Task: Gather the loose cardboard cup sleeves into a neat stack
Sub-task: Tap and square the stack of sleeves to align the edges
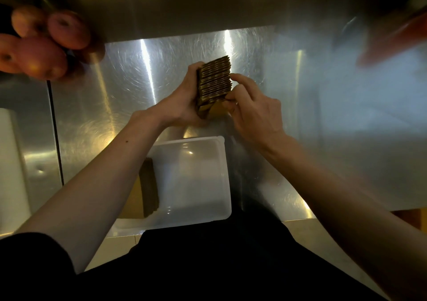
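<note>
Head view: a steel table (300,139) is being used as the work surface, spreading beneath and beyond both hands. Nearer the body than the hands, below the wrists, a white plastic tub (227,173) is being kept within easy reach, probably as the place where finished stacks are being collected. Far to the left of the left hand, some apples (46,46) are being left aside, blurred and out of the work.

The left hand (182,102) is being wrapped round the left side of the sleeve stack (215,79), fingers curled about it so that the flat sleeves are being clamped together on edge. The right hand (251,111) is being closed on the stack's right edge, thumb and fingertips pinching it, apparently so that stray edges are being pressed flush toward the left palm. The sleeve stack is thus being held between the two hands, its ribbed edges turned up toward the camera and slightly fanned at the far end.

Inside the tub, against its left wall and under the left forearm, a second bundle of sleeves (150,185) is being stored on edge.
</note>
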`<state>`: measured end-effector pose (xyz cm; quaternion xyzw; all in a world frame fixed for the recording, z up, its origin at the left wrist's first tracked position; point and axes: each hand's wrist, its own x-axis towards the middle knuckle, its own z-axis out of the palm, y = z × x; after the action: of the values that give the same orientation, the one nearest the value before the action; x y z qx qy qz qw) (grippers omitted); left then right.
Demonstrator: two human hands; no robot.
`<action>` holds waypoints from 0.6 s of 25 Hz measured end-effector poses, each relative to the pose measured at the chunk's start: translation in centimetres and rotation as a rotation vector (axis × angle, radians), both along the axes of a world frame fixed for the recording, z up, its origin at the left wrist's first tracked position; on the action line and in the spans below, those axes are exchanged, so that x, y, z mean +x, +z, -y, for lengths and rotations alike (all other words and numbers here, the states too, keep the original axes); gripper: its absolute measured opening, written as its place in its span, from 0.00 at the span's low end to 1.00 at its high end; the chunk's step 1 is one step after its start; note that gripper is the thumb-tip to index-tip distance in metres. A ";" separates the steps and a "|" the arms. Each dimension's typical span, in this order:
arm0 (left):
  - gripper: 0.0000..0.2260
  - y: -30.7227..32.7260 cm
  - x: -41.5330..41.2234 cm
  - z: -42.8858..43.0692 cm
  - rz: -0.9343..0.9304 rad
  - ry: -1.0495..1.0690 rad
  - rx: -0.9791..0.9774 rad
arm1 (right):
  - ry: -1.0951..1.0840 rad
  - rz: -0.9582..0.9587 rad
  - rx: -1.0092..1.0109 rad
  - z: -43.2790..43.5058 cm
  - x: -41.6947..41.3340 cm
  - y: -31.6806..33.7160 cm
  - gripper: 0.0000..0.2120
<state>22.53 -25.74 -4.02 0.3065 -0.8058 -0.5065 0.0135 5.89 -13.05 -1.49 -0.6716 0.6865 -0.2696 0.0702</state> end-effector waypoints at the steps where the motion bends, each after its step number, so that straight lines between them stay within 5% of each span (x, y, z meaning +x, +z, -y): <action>1: 0.52 0.1 0.1 0.2 -0.024 -0.055 0.020 | -0.008 -0.013 0.000 0.0 0.1 -0.1 0.08; 4: 0.47 0.5 -0.4 -0.4 -0.058 0.030 0.141 | -0.050 0.016 0.015 0.0 0.5 -0.3 0.12; 6: 0.44 0.2 -0.5 -1.4 -0.074 0.167 0.044 | -0.053 0.107 0.030 0.1 0.8 -0.5 0.15; 9: 0.42 -0.5 -0.5 -2.3 -0.124 0.249 -0.021 | -0.058 0.437 0.087 0.4 0.1 -1.1 0.28; 12: 0.43 -0.4 -0.4 -2.1 -0.099 0.264 -0.007 | -0.103 0.737 0.321 0.8 -2.0 -2.1 0.50; 15: 0.43 -0.2 -0.7 -2.0 -0.076 0.253 -0.019 | 0.106 0.632 0.623 2.3 -3.7 -3.3 0.59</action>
<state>21.81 -23.76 -4.20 0.3861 -0.7644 -0.5044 0.1107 2.17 -15.36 -4.81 -0.5374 0.6443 -0.2378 0.4894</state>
